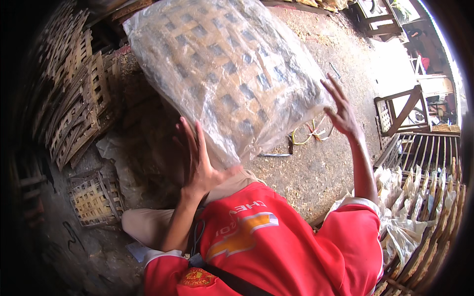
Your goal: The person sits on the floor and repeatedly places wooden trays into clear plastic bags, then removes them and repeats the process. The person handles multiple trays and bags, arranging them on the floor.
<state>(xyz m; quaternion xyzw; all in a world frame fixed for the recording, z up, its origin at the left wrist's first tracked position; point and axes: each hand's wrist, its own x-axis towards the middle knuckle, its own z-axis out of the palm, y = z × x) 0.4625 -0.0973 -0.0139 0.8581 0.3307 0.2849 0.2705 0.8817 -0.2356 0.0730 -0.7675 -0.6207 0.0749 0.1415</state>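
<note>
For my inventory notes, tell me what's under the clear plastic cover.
Under the clear plastic cover is a light-brown woven lattice, its square gaps showing through. The lattice's far side and anything behind it are hidden from this view.

a lattice piece [217, 49] was found inside plastic wrap [301, 91], ahead, between left hand [200, 165] and right hand [344, 116]. panels [74, 108] stood stacked at left, a crate [94, 202] nearer; a frame [412, 106] stood at right.

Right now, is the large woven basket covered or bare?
Covered: wrinkled clear plastic lies over the woven basket, its weave showing through; underside hidden.
</note>
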